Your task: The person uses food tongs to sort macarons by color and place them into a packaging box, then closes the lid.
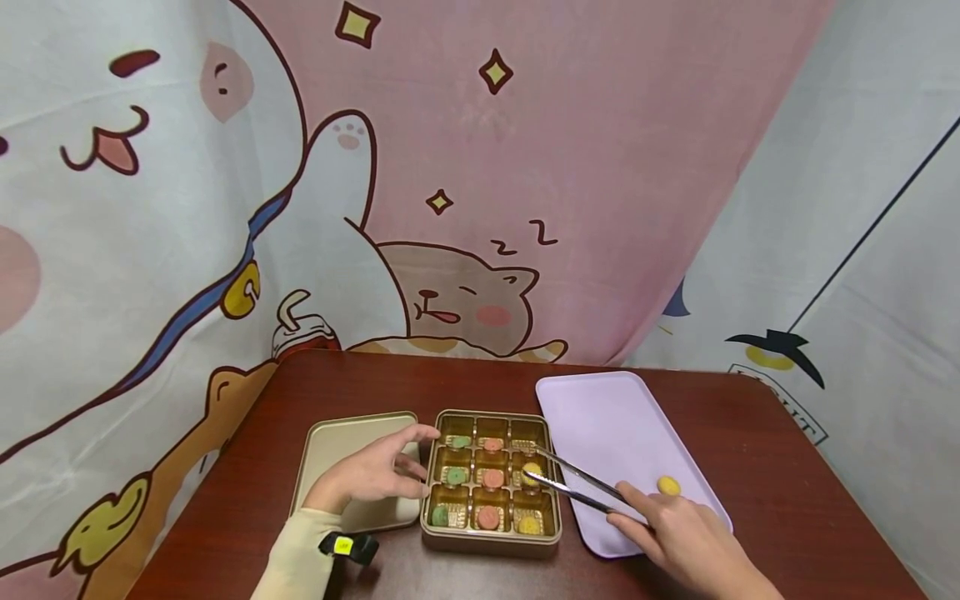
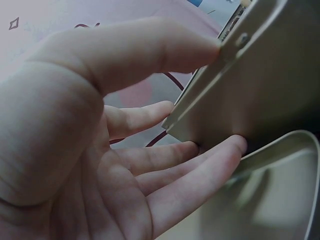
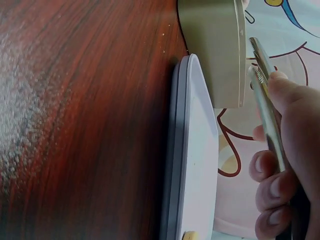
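Note:
A gold tin box with an insert of several compartments stands at the middle of the table. Green pieces lie in its left column, pink pieces in its middle column. In the right column are a front yellow piece and a middle one. My left hand touches the box's left side with its fingertips, fingers extended. Metal tongs are held in my right hand. Their tips are spread over the right column, near the middle yellow piece.
A lilac tray lies right of the box, with one yellow piece on it beside the right hand. The gold lid lies left of the box, under the left hand. Behind the dark red table hangs a printed cloth.

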